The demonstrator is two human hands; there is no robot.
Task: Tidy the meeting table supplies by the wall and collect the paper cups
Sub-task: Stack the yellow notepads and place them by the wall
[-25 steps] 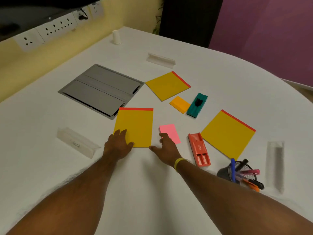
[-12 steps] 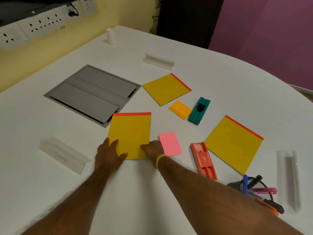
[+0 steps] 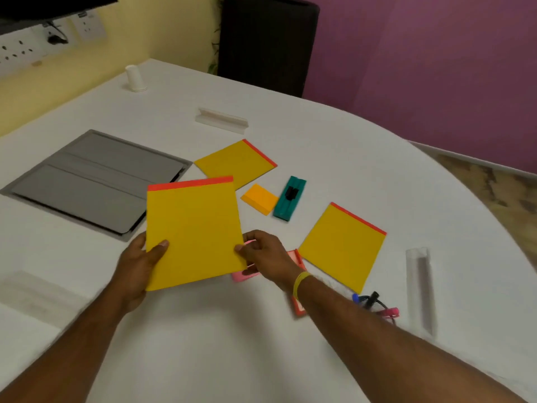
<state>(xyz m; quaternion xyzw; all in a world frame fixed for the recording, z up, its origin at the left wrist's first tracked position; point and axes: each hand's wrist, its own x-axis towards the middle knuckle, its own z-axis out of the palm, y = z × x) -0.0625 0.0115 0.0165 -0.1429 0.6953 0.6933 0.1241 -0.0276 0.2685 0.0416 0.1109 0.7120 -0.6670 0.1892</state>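
**Gathering the yellow pads**

Nearest yellow notepad [image 3: 193,231] lifted clear of the white table [image 3: 261,359], pinched at its lower corners: left hand [image 3: 139,263] clamped at 7 o'clock with thumb on top, right hand [image 3: 266,257] nipping the 4 o'clock edge. Best kept flat and carried to the second pad [image 3: 235,162] at 1 o'clock, then the third [image 3: 343,245] at 3 o'clock, squaring red bindings together. Paper cup [image 3: 134,78] upturned at 11 o'clock by the wall, not yet collected.

No legible text, label or number anywhere; name stand [image 3: 35,289] blurred, unreadable.
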